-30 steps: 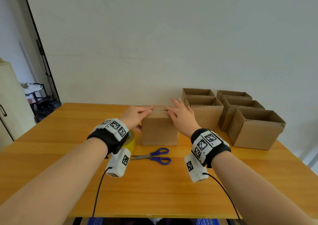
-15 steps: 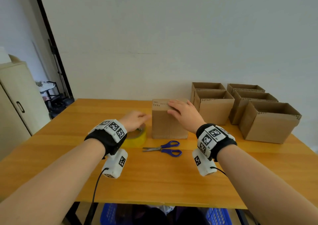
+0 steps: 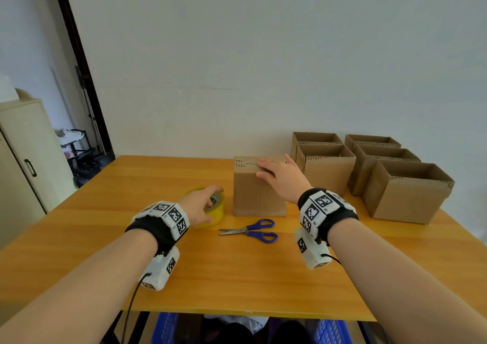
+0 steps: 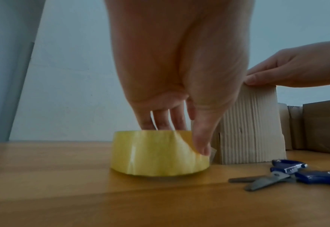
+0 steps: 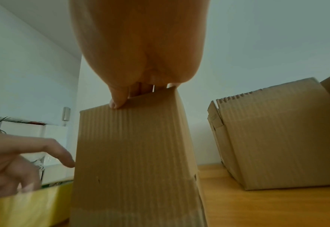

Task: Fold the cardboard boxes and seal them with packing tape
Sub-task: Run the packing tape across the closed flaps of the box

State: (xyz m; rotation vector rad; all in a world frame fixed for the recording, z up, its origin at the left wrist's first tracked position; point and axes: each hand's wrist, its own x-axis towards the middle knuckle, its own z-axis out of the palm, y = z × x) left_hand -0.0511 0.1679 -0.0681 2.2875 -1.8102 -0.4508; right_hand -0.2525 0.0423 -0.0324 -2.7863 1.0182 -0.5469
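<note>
A closed cardboard box point(image 3: 259, 193) stands at the middle of the table, flaps folded down on top. My right hand point(image 3: 282, 176) lies flat on its top near the right edge, fingers straight, the thumb point(image 5: 117, 99) at the front rim. To the box's left lies a yellowish tape roll point(image 3: 218, 213) flat on the table. My left hand point(image 3: 203, 204) is on it: the fingers point(image 4: 167, 121) dip behind its top rim and the thumb point(image 4: 200, 144) presses the outer face by a loose tape end.
Blue-handled scissors point(image 3: 253, 230) lie shut in front of the box. Several open cardboard boxes point(image 3: 405, 193) stand in rows at the back right. The wooden table point(image 3: 237, 278) ends close to me; a blue crate point(image 3: 168, 328) sits under it. A cabinet point(image 3: 23, 164) stands left.
My left hand left the box top and came down left onto the tape roll. My right hand stayed on the box top. My head view rose and pulled back.
</note>
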